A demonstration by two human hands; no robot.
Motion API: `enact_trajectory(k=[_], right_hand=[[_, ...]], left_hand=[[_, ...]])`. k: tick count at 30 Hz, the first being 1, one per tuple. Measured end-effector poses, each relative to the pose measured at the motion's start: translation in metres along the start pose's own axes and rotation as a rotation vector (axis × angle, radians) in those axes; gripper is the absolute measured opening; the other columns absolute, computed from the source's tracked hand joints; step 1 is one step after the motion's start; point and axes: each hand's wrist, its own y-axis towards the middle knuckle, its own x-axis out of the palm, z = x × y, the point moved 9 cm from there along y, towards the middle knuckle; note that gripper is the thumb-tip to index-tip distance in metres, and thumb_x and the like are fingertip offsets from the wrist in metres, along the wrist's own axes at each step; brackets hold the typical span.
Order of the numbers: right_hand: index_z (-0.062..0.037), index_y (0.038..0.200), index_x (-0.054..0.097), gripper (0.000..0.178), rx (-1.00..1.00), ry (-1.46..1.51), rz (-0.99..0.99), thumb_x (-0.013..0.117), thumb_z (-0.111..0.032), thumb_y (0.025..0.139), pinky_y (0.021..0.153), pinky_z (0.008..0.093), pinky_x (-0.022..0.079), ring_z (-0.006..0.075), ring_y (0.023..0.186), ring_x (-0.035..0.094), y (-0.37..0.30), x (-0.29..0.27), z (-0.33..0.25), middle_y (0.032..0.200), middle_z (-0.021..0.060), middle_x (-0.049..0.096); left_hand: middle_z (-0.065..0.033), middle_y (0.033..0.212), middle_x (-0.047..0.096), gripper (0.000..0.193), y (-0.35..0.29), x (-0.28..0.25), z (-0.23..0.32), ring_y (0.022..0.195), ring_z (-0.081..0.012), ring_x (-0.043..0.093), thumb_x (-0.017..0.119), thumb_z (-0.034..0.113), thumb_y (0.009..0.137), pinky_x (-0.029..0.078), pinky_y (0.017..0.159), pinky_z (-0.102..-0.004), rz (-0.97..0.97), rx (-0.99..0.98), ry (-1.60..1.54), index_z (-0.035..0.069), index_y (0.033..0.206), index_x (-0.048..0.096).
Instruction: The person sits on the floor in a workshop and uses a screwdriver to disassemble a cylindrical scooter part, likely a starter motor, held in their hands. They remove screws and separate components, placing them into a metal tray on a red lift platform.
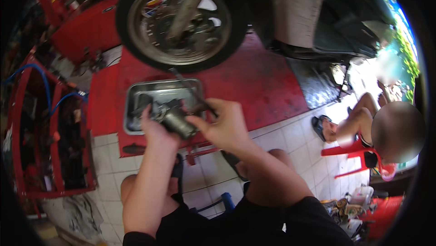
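Note:
My left hand (158,130) is closed around a grey metal motorcycle part (178,121) with a round, cylindrical end, held over a shallow metal tray (131,91). Its exact kind is blurred; it resembles a carburetor. Between the fingers of my right hand (223,122) is a long thin dark tool (193,91), slanting up and left over the tray. Its tip and type are unclear. The right thumb is near or against the part's round end; contact is hard to judge. Darker pieces, partly hidden by my left hand, lie in the tray.
The tray sits on a red platform (254,87) under a motorcycle's front wheel (136,41). A dark-handled tool (134,149) lies at the near edge. Left stands a red rack (56,132) with a blue hose (47,89). At right, a person sits on a red chair (359,159).

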Motion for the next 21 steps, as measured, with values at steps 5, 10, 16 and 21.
enact_trajectory(k=[5,10,16,21], right_hand=[[0.001,0.092,0.074,0.021,0.206,-0.153,-0.131,0.083,-0.008,0.076,0.061,0.0276,0.048,0.0096,0.062,0.058,-0.003,0.016,-0.007,0.076,0.0111,0.072],[0.0016,0.09,0.074,0.018,0.11,-0.064,-0.125,0.082,-0.006,0.075,0.06,0.0283,0.047,0.0128,0.064,0.061,-0.003,0.031,-0.007,0.075,0.01,0.069],[0.0032,0.09,0.074,0.023,-0.021,-0.115,-0.127,0.082,-0.008,0.072,0.067,0.0347,0.052,0.029,0.075,0.069,0.005,0.032,-0.006,0.085,0.0163,0.071],[0.0033,0.089,0.074,0.022,0.045,-0.071,-0.107,0.081,-0.008,0.072,0.064,0.0347,0.051,0.0273,0.07,0.068,0.004,0.033,-0.006,0.081,0.0158,0.07]], left_hand=[[-0.0233,0.101,0.064,0.067,-0.015,-0.002,0.007,0.087,-0.0328,0.06,0.031,0.051,0.097,0.052,0.083,-0.045,-0.052,-0.017,-0.019,-0.009,0.116,0.056],[-0.0219,0.104,0.065,0.063,-0.017,-0.006,0.005,0.092,-0.0326,0.061,0.032,0.051,0.097,0.051,0.085,-0.0466,-0.005,0.001,0.004,-0.005,0.114,0.057],[-0.0199,0.103,0.066,0.062,-0.023,0.0,-0.007,0.096,-0.0332,0.062,0.034,0.051,0.097,0.05,0.088,-0.0483,-0.003,-0.059,0.02,-0.002,0.117,0.058],[-0.0182,0.105,0.065,0.062,-0.016,-0.01,-0.01,0.097,-0.0342,0.062,0.033,0.052,0.096,0.05,0.09,-0.0503,0.041,-0.098,0.05,0.0,0.117,0.059]])
